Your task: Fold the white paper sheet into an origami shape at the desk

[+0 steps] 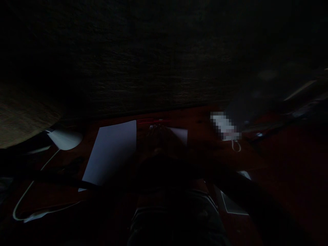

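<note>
The picture is very dark. In deep shadow at the middle of the desk, the dim fingers of my right hand (pixel 157 135) lie just below a thin red pen (pixel 153 121), and I cannot tell if they touch it. My right forearm (pixel 230 184) runs in from the lower right. My left hand (pixel 143 160) is barely separable from the shadow near the centre. A white sheet of paper (pixel 110 153) lies to the left, and a second sheet (pixel 180 134) lies partly hidden behind my fingers. Neither hand clearly holds anything.
The dark reddish desk (pixel 289 153) ends at a dark wall. A blurred white object (pixel 224 125) with a small loop of white cord (pixel 236 147) lies at the right. At the left are a white dome-shaped object (pixel 65 139) and a white cable (pixel 30 194).
</note>
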Motion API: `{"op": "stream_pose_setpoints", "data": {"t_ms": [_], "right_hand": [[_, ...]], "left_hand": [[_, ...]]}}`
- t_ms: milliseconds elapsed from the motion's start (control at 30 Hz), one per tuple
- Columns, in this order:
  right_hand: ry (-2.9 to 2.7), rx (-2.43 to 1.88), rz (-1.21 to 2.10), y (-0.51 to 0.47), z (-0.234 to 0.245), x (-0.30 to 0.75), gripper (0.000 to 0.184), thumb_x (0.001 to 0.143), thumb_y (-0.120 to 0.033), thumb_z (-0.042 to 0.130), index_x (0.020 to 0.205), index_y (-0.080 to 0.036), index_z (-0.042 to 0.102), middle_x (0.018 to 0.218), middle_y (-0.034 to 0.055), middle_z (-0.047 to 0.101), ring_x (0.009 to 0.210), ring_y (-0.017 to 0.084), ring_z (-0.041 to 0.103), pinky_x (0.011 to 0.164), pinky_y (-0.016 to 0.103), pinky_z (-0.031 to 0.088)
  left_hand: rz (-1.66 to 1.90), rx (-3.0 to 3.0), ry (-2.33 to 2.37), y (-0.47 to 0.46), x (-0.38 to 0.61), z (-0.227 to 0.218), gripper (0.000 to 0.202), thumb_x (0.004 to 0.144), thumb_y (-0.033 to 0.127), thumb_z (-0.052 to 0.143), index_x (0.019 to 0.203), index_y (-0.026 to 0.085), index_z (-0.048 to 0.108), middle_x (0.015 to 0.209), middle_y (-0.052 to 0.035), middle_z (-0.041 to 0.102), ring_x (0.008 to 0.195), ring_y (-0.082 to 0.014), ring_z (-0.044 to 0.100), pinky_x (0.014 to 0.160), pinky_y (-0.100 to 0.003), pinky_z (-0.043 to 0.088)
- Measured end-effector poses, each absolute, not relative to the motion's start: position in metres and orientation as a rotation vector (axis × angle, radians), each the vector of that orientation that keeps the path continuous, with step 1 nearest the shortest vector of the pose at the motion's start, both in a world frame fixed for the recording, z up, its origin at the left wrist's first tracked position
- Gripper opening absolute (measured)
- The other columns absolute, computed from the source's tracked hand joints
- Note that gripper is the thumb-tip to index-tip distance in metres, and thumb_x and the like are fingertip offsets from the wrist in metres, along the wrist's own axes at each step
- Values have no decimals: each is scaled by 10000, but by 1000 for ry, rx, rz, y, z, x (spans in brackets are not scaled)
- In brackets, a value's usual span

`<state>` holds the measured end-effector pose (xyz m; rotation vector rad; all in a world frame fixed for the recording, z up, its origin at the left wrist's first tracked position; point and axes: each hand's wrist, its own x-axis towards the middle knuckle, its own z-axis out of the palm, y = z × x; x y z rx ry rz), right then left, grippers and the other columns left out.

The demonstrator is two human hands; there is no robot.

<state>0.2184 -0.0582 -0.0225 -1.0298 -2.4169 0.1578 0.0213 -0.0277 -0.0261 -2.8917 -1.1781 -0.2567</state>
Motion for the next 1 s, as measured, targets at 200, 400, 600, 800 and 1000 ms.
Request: {"op": "stream_pose_setpoints", "data": {"t_ms": [200,400,600,800,1000], "right_hand": [[-2424,-1124,148,-48,-39,236,1030,984,-765,404,1641,14,250,1712,307,250,1615,409,206,1306,622,214],[-2409,-1264,85,-51,-41,257,965,1023,-693,358,1643,37,246,1748,275,161,1627,421,128,1319,598,147],[-2390,-1456,-139,-56,-28,279,565,1000,-465,648,1480,-182,554,1570,167,511,1396,361,533,1143,603,455],[-2382,-1438,-185,-58,-25,278,594,1002,-499,632,1496,-181,545,1577,177,505,1402,365,526,1154,610,438],[-2373,-1436,-176,-51,-39,286,876,1004,-622,436,1632,-19,343,1687,279,340,1566,450,309,1278,607,239]], "left_hand": [[-183,-2883,-1248,-35,26,-16,832,1009,513,526,1672,107,231,1761,-242,83,1638,-405,-14,1303,-637,145],[-266,-2839,-1323,-38,32,-13,815,1011,529,550,1675,184,228,1766,-214,120,1637,-412,61,1286,-639,193],[-323,-2846,-1348,-42,34,-8,652,1084,468,381,1653,162,299,1757,-220,153,1639,-387,76,1294,-626,185],[-308,-2839,-1370,-44,35,-2,648,1075,439,400,1664,193,289,1766,-185,141,1638,-389,92,1288,-635,214],[-243,-2821,-1401,-46,35,-1,655,1074,421,422,1666,175,291,1765,-185,148,1638,-384,78,1303,-611,193]]}}
